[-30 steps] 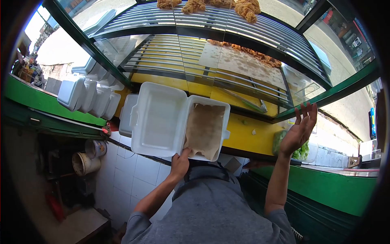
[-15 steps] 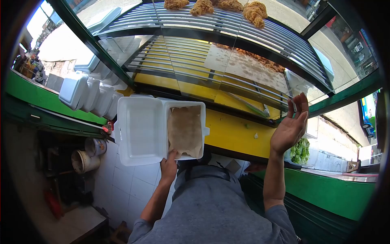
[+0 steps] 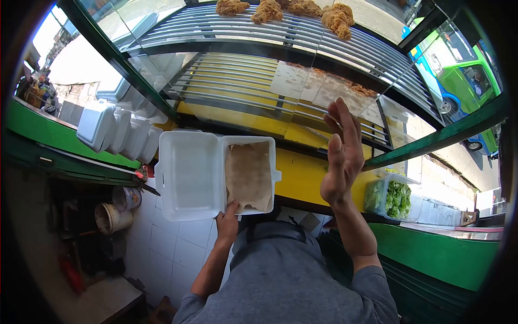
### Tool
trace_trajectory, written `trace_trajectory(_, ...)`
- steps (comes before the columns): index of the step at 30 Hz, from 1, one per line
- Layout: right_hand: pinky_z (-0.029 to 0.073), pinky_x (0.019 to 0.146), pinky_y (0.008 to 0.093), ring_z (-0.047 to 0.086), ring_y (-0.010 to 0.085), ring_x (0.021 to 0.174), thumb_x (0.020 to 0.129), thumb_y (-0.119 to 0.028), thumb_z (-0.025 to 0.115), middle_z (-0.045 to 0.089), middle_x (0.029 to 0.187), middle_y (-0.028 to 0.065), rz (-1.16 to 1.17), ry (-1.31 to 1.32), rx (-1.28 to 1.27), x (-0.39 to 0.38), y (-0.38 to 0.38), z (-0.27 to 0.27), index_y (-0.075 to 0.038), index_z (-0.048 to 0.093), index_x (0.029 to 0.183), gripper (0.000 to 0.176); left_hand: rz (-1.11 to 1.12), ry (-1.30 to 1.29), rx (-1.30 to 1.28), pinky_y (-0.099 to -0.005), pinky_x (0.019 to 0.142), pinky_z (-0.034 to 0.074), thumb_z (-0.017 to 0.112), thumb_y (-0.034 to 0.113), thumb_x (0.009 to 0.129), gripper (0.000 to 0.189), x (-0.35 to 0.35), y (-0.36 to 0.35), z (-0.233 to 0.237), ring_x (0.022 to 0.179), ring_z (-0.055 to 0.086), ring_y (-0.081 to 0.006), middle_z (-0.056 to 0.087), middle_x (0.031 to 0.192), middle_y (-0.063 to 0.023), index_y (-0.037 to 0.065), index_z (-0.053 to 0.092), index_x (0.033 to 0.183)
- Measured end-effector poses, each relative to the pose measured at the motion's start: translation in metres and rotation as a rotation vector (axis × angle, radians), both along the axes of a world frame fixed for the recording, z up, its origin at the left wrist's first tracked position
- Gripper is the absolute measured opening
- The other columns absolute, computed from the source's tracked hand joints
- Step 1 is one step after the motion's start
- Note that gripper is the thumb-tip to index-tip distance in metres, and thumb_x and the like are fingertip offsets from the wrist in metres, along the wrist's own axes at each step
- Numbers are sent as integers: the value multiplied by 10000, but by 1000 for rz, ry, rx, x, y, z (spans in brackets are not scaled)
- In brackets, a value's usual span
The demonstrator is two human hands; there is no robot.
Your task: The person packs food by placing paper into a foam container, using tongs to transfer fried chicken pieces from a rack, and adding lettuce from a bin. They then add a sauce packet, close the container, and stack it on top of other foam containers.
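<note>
An open white foam box [image 3: 191, 175] is held at its lower edge by my left hand [image 3: 228, 222], with the thumb over the rim. Brown paper [image 3: 249, 175] lines the right half of the box; the left half is bare. My right hand [image 3: 345, 156] is raised over the yellow counter [image 3: 302, 174], fingers extended and apart from the thumb, holding nothing. It is to the right of the box, not touching it. Beyond my right hand stands a clear tub of green lettuce [image 3: 397, 198].
Fried chicken pieces [image 3: 338, 20] lie on the upper metal rack [image 3: 243, 35] behind glass. Stacked foam boxes [image 3: 97, 125] stand at the left. A dark green frame bar [image 3: 442, 141] runs at the right. Buckets [image 3: 111, 215] sit low at the left.
My right hand has moved left, away from the lettuce tub, and turned more upright. The box has shifted slightly right with my left hand. A green vehicle now shows outside at the upper right.
</note>
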State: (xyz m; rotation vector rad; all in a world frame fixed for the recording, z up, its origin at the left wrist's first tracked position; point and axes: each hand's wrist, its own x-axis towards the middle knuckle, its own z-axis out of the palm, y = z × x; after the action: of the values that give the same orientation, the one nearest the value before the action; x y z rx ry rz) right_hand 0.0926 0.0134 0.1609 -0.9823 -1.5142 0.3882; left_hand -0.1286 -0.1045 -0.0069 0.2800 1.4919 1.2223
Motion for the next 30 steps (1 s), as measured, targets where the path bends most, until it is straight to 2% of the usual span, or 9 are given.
trace_trajectory(5, 432, 976, 417, 518, 341, 1177, 919, -285, 551, 451, 1331, 270, 153, -29, 23, -23, 4, -4, 72, 368, 1392, 621, -3, -11, -96, -310, 821, 477, 611, 104, 871, 336, -6, -5, 8, 1006, 582, -195, 571, 1109, -113, -61, 519, 1149)
trace_trajectory(9, 431, 979, 415, 530, 346, 1173, 915, -261, 562, 469, 1338, 247, 257, 31, -46, -38, 16, -6, 35, 392, 1386, 582, -14, 30, -78, -302, 796, 480, 610, 112, 869, 307, -14, -6, 3, 982, 587, -184, 581, 1079, -100, -61, 542, 1114)
trace_trajectory(14, 433, 971, 411, 557, 361, 1145, 917, -178, 576, 567, 1248, 205, 265, -117, -283, -29, 22, -29, 5, 475, 1316, 451, -40, 69, -87, -284, 749, 466, 612, 136, 874, 274, -28, 4, 10, 931, 576, -157, 587, 1057, -84, -63, 578, 1059)
trace_trajectory(16, 440, 961, 405, 580, 373, 1099, 906, -139, 595, 620, 1151, 198, 107, -287, -404, -13, 15, -50, 12, 502, 1280, 415, -47, 48, -12, -274, 723, 455, 613, 151, 876, 273, -33, 6, 10, 899, 568, -143, 592, 1046, -83, -62, 591, 1045)
trace_trajectory(19, 381, 1007, 469, 449, 424, 1221, 900, -218, 618, 507, 1265, 245, -168, -535, -494, 29, 5, -114, 13, 472, 1297, 482, -39, 91, -46, -293, 711, 443, 597, 240, 890, 305, -36, 12, 18, 827, 559, -146, 628, 896, -65, -55, 666, 930)
trace_trajectory(21, 328, 1041, 507, 353, 446, 1292, 897, -286, 625, 427, 1330, 272, -453, -774, -450, 50, -2, -141, 8, 442, 1325, 550, -129, 111, -52, -277, 720, 451, 589, 186, 894, 254, -40, 15, 17, 872, 569, -138, 622, 957, -55, -39, 645, 1000)
trace_trajectory(24, 231, 1087, 537, 228, 471, 1345, 887, -406, 615, 328, 1378, 296, -570, -862, -479, 71, -3, -150, 0, 382, 1373, 674, -350, 294, 14, -269, 725, 457, 579, 184, 901, 251, -52, 14, 9, 890, 577, -132, 626, 986, -45, -22, 650, 1026)
trace_trajectory(27, 188, 1105, 533, 262, 437, 1350, 877, -507, 583, 356, 1388, 276, -491, -910, -763, 80, 20, -128, -10, 341, 1412, 769, -469, 348, 71, -272, 720, 460, 572, 215, 906, 279, -60, 13, -10, 883, 579, -135, 631, 999, -51, -24, 659, 1021)
trace_trajectory(30, 179, 1096, 547, 289, 402, 1349, 868, -561, 559, 360, 1411, 261, -486, -954, -875, 91, 51, -133, -7, 341, 1414, 808, -458, 305, 10, -274, 716, 462, 566, 220, 911, 288, -53, 18, 1, 873, 579, -143, 633, 995, -57, -31, 662, 1013)
